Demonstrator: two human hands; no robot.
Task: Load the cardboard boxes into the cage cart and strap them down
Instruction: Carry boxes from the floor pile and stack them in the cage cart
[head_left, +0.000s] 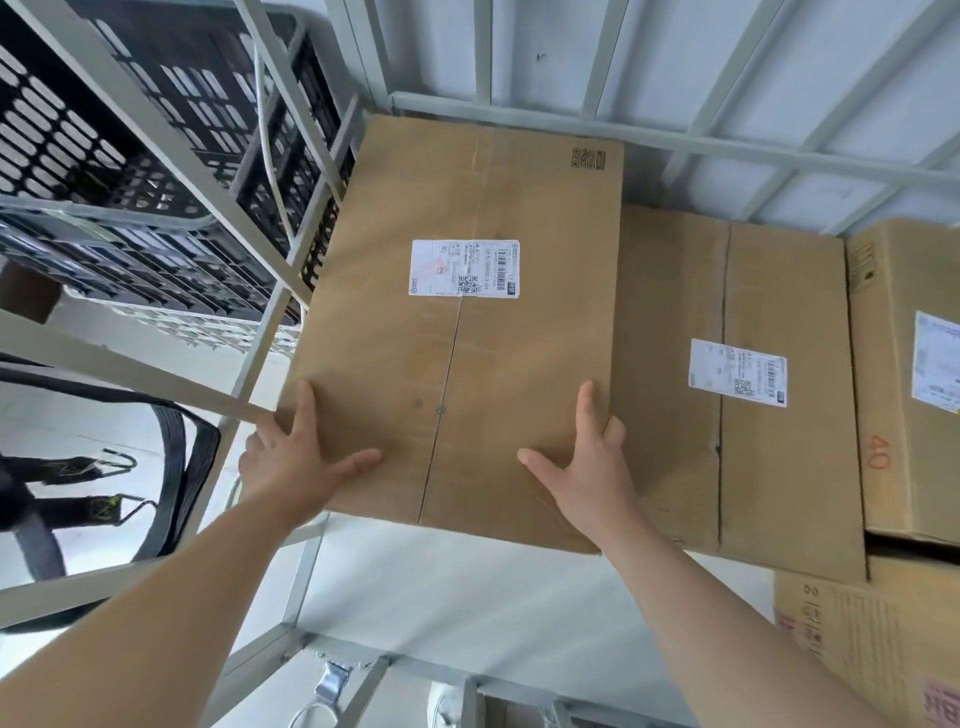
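A large brown cardboard box (467, 353) with a white shipping label lies inside the grey cage cart (675, 137), against its left side. My left hand (296, 457) grips the box's near left corner, thumb across the top face. My right hand (582, 462) holds the near right edge, thumb on top and fingers curled over the side. A second labelled box (753, 415) sits lower, to the right. A third box (904, 405) marked 40 stands at the far right.
Black straps with metal hooks (171, 467) hang over the cart's left frame bars (171, 374). Black plastic crates (130, 156) are stacked beyond the left wall. Another cardboard box (872, 649) is at the lower right. The cart's pale floor (467, 597) shows below the held box.
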